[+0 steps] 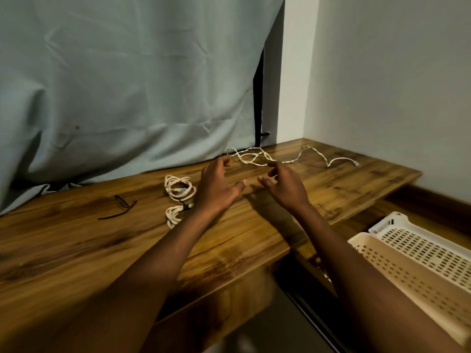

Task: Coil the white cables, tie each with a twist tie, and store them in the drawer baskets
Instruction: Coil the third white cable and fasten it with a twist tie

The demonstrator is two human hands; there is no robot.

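Both the left hand (216, 184) and right hand (285, 183) reach with fingers spread, holding nothing, toward the loose white braided cable (270, 159) sprawled at twelve o'clock, probably to gather it. Two coiled white cables (178, 189) wait at nine o'clock beside black twist ties (119, 207); perforated plastic baskets (407, 256) sit at four o'clock for storage.

Two bare forearms and hands (254, 189), no sleeves or jewellery

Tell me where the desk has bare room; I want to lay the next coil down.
Bare wood lies left of the black twist ties, and nearer the front edge. It's crowded around the two coiled cables, both hands and the loose cable.
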